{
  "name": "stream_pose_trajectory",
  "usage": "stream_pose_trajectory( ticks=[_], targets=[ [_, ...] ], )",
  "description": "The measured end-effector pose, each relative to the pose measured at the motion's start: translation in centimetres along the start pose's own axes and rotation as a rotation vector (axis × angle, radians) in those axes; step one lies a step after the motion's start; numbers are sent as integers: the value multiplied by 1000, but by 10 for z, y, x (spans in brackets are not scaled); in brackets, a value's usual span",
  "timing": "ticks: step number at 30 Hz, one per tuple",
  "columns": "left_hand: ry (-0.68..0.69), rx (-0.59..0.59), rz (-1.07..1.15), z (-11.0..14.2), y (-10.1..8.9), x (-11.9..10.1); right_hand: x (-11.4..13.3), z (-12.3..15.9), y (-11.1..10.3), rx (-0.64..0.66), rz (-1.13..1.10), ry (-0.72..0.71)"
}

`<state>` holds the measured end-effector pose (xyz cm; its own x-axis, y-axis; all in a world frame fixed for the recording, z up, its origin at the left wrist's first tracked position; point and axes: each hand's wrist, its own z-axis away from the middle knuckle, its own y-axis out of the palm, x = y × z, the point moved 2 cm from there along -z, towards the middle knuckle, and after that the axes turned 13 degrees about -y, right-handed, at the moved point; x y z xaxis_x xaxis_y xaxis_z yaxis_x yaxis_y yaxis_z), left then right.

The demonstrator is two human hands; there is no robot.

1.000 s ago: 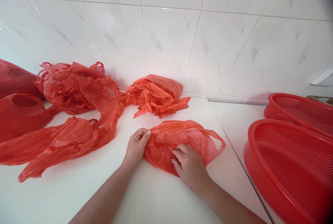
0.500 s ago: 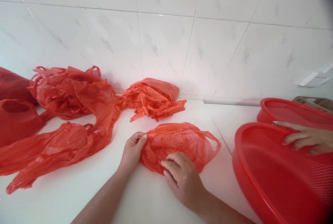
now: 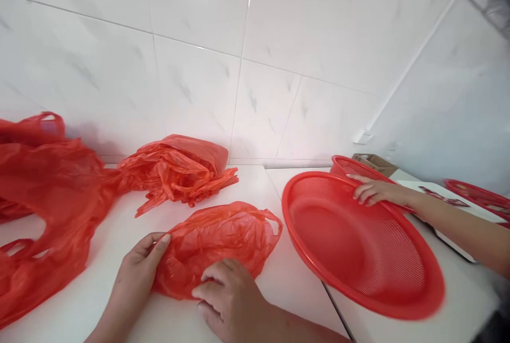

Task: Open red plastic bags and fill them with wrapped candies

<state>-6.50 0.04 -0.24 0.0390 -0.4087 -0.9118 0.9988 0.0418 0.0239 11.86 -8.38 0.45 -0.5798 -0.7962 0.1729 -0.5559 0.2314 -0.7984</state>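
A red plastic bag (image 3: 231,231) with a loop handle lies on the white table in front of me, its mouth spread wide and its film crinkled inside. My left hand (image 3: 139,266) pinches the bag's left edge between thumb and fingers. At the near rim, my right hand (image 3: 235,298) has its fingers curled over the film and closed on it; the fingertips are partly hidden. Behind the bag sits a bundle of folded red plastic bags (image 3: 183,165). More loose red plastic bags (image 3: 59,189) sprawl at the left, cut off by the view's edge.
A large red mesh basket (image 3: 292,242) stands right of the bag, with another red basket (image 3: 340,165) behind. A co-worker's hand (image 3: 376,193) rests on the front basket's far rim. A cardboard box (image 3: 376,163) and tiled wall (image 3: 191,93) lie beyond.
My view has swung right, showing the whole front basket and the co-worker's forearm. The co-worker's hand now lies on the basket's rim. My hands stay at the same bag.
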Motion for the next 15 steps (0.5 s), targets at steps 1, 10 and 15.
stream_pose_trajectory(
  ticks=[1, 10, 15],
  targets=[
    [-5, 8, 0, -2, 0, 1, -1, 1, -2, -8, 4, 0],
    [-28, -11, -47, 2, 1, -3, 11, 36, -76, -184, -47, 228],
    [-32, -17, -59, 0, -2, -1, 8, 74, -138, -335, 196, 401]
  ],
)
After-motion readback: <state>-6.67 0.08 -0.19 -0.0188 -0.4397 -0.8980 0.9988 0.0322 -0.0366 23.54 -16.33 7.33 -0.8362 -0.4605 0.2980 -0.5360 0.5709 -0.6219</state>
